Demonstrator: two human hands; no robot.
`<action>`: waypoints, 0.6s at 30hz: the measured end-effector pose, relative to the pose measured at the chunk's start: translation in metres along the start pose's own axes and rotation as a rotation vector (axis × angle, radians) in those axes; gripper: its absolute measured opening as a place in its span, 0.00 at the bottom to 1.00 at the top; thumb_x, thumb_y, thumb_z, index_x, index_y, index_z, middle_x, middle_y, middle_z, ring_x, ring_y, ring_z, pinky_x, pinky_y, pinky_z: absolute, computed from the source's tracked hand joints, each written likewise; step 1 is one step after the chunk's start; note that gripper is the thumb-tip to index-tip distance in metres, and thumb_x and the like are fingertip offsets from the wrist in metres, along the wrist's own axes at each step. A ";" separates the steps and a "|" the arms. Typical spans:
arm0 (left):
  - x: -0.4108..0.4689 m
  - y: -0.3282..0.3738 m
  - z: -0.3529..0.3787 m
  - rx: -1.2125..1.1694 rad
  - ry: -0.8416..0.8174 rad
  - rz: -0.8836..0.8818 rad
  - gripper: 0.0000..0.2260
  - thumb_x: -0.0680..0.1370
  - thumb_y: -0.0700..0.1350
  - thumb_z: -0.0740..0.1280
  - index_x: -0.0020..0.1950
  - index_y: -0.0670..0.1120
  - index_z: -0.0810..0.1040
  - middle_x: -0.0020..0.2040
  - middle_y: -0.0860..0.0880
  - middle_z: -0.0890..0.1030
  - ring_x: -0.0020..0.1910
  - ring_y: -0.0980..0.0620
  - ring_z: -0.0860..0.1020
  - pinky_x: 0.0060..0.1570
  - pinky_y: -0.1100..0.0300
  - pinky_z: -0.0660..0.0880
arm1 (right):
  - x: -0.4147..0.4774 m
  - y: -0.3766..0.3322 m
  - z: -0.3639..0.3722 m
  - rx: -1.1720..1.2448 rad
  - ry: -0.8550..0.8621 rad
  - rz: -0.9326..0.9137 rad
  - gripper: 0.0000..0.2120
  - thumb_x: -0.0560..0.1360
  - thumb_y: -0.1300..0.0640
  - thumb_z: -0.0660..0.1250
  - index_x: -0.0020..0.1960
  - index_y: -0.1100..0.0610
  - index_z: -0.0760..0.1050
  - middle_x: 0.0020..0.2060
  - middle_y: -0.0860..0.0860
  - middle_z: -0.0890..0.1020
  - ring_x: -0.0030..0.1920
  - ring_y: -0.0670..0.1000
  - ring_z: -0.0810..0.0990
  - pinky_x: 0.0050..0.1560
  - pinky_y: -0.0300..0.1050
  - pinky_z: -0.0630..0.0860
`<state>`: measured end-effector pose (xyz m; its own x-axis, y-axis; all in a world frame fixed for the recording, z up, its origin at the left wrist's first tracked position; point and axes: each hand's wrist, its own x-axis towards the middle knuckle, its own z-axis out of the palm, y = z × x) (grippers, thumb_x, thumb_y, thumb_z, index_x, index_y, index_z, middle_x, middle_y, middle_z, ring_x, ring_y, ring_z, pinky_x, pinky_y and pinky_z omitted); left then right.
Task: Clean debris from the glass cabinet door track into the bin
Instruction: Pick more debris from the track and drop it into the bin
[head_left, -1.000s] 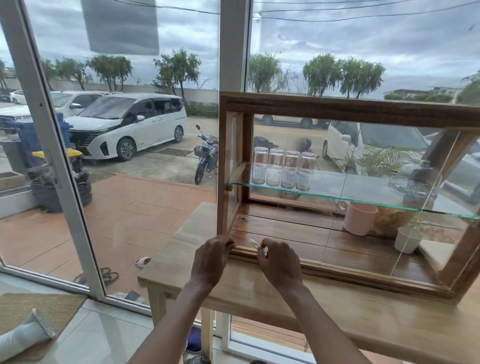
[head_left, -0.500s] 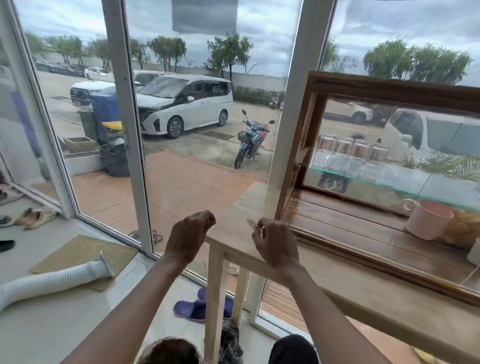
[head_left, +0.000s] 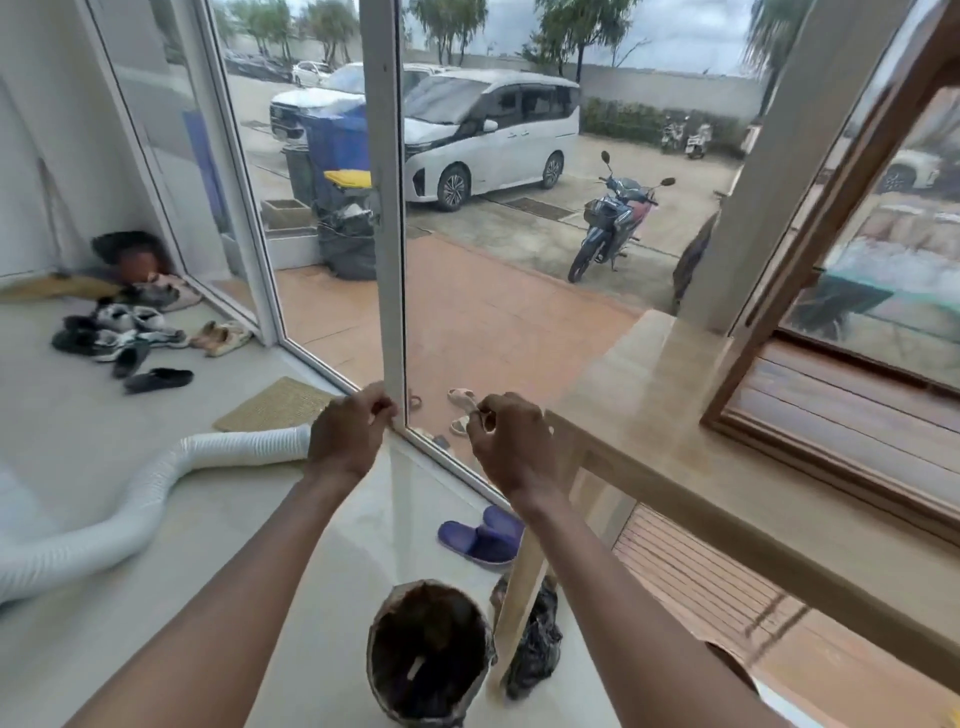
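My left hand (head_left: 349, 437) is curled into a fist in the air, left of the wooden table, and nothing shows in it. My right hand (head_left: 506, 444) hovers beside it near the table's corner, fingertips pinched on a small pale bit of debris (head_left: 485, 415). The bin (head_left: 429, 656), round and brown with a dark inside, stands on the floor straight below my forearms. The wood-framed glass cabinet (head_left: 810, 270) sits at the right on the table, blurred, and its lower track (head_left: 831, 462) runs along its front edge.
The wooden table (head_left: 675, 415) juts in from the right, with a dark bag (head_left: 537, 644) by its leg. Purple slippers (head_left: 480, 538), a white ribbed hose (head_left: 124, 514), a woven mat (head_left: 275, 405) and several shoes (head_left: 124, 338) lie on the floor. Glass walls stand ahead.
My view has swung left and down, away from the cabinet. Both hands have left the cabinet track and moved left past the table edge, above the bin, which is now in view.
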<state>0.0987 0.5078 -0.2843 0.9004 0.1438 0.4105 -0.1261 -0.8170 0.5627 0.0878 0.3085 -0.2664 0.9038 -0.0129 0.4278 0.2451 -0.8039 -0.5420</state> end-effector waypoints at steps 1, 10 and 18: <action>-0.004 -0.010 0.003 -0.005 -0.010 -0.019 0.03 0.76 0.45 0.71 0.43 0.49 0.82 0.37 0.50 0.85 0.37 0.45 0.83 0.38 0.54 0.77 | -0.005 0.001 0.012 0.020 -0.029 0.013 0.11 0.76 0.52 0.66 0.38 0.57 0.78 0.40 0.53 0.81 0.40 0.58 0.79 0.36 0.52 0.77; -0.059 -0.063 0.051 0.003 -0.187 -0.216 0.04 0.77 0.47 0.70 0.44 0.49 0.82 0.40 0.54 0.85 0.40 0.49 0.82 0.41 0.52 0.79 | -0.063 0.064 0.080 -0.112 -0.314 0.200 0.15 0.75 0.55 0.67 0.30 0.57 0.75 0.30 0.49 0.73 0.31 0.50 0.72 0.30 0.45 0.66; -0.099 -0.084 0.109 -0.004 -0.354 -0.349 0.04 0.77 0.48 0.69 0.43 0.50 0.82 0.38 0.54 0.85 0.44 0.49 0.81 0.43 0.53 0.78 | -0.081 0.100 0.100 -0.159 -0.443 0.307 0.10 0.74 0.57 0.66 0.35 0.58 0.78 0.33 0.53 0.81 0.38 0.55 0.80 0.34 0.45 0.66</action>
<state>0.0656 0.5015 -0.4501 0.9753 0.2092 -0.0714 0.2070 -0.7517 0.6261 0.0743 0.2887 -0.4274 0.9947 -0.0369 -0.0958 -0.0774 -0.8826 -0.4637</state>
